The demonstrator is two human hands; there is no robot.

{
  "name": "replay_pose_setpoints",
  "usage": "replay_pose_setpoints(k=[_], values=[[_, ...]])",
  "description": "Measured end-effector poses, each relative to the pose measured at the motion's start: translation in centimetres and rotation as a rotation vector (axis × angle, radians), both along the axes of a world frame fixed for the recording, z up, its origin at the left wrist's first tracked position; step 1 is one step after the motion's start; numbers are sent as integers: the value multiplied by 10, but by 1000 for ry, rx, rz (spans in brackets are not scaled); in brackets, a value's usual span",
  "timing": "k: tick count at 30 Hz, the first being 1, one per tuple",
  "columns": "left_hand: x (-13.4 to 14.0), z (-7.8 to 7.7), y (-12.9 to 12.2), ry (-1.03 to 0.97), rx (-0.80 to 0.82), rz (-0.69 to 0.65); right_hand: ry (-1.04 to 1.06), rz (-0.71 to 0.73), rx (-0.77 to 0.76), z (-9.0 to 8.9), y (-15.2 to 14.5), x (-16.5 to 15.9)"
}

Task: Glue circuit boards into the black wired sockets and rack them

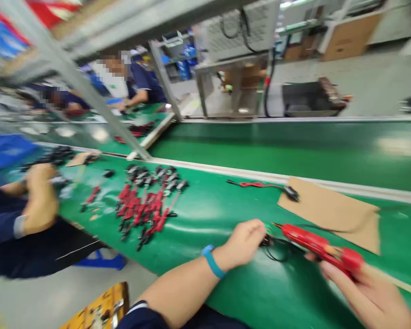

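My left hand (243, 244), with a blue band on its wrist, is closed on a small black part (266, 241) with a bit of green on it. Fingers hide most of that part, and a thin black cable (276, 259) loops beside it. In my right hand (370, 290) is a red glue gun (306, 238), gripped with its nozzle pointing left, just short of the part. Beyond the hands, a black plug (291, 193) with a red-and-black lead (256, 184) lies partly on a cardboard sheet (339, 214).
Several red-and-black cable assemblies (145, 201) lie heaped on the green bench (205, 201) to the left. At far left a co-worker's arm (39, 201) reaches over the bench. A metal post (85, 87) slants up from the divider rail. Another person (140, 82) works behind it.
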State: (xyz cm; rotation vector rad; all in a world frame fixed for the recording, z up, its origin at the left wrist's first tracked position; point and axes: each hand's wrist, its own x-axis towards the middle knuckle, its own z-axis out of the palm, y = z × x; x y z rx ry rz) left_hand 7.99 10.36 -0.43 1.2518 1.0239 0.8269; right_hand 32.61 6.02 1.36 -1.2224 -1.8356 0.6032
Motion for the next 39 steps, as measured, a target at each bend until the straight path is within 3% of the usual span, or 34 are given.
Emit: replay_pose_setpoints(k=[3,9,26,39], values=[[-3,2,5,-62,-26,-55,-68,39,-57,2,-7,9],[-9,0,6,78,52,-109,-30,97,-97,8,-7,1],[-6,3,4,25,0,-49,-98,115,-66,19,-11,0],[-4,6,2,89,63,-82,-108,137,-86,17,-13,1]])
